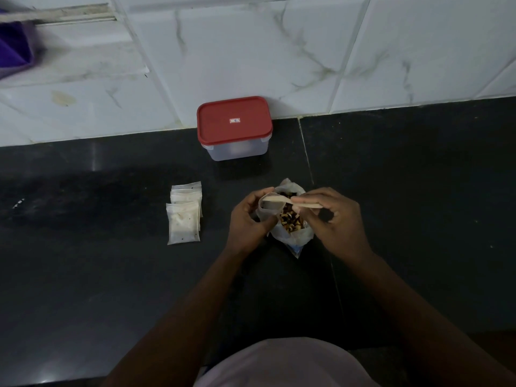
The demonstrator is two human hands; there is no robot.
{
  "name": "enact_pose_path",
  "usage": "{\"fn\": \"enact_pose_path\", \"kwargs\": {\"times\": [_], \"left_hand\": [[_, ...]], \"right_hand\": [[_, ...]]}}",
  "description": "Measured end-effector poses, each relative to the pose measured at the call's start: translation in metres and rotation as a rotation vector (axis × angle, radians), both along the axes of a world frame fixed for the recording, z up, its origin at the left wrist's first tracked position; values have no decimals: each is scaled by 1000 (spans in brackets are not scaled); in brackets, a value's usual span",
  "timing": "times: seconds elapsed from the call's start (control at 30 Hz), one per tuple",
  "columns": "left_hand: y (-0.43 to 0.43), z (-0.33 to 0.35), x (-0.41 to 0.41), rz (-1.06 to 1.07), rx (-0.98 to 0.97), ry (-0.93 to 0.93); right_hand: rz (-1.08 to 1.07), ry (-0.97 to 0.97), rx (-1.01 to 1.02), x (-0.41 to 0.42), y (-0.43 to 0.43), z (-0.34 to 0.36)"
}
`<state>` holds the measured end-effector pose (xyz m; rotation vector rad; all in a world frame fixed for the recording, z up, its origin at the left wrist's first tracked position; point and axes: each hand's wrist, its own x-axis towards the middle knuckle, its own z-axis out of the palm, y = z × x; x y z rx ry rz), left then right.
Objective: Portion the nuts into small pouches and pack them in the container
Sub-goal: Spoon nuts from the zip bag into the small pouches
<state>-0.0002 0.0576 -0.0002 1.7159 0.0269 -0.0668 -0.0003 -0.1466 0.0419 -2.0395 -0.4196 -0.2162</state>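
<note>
While the left hand [248, 219] and right hand [333, 219] pinch the mouth of the clear plastic bag of brown nuts [291, 220], opening it seems the step. Next needs a small white pouch [183, 223], at nine o'clock; the red-lidded clear box [234, 127] sits shut at twelve.

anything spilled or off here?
Nothing spilled on the counter. Left hand grips the nut bag, right hand what looks like a wooden spoon. Minor: brownish stain on the wall tile far left; pouches lie fanned, not squared.
</note>
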Motion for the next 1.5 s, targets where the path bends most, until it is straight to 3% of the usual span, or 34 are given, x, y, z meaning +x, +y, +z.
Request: {"fn": "enact_pose_path", "kwargs": {"times": [0.1,0.17,0.27,0.43,0.6,0.73,0.9,1.1,1.3,1.5], "left_hand": [[2,-4,0,0,4,12],[4,-7,-1,15,35,16],[6,-14,-2,24,90,43],[8,-25,-9,30,155,116],[8,-24,-14,22,165,158],[9,-24,-12,-4,144,206],[9,-26,-9,-20,148,226],[8,-24,-9,-25,132,262],[9,-25,-12,-33,111,276],[9,-24,-15,-27,105,278]], "right_hand": [[-182,171,262,1,1,3],[-268,208,305,6,-2,1],[-308,138,148,13,-7,-5],[-193,94,-227,19,-11,-21],[-148,25,-459,21,-8,-32],[-139,77,-485,21,-4,-36],[-190,152,-315,29,-4,-36],[-169,126,-447,26,-1,-36],[-242,144,-269,28,0,-27],[-175,118,-505,24,0,-30]]}}
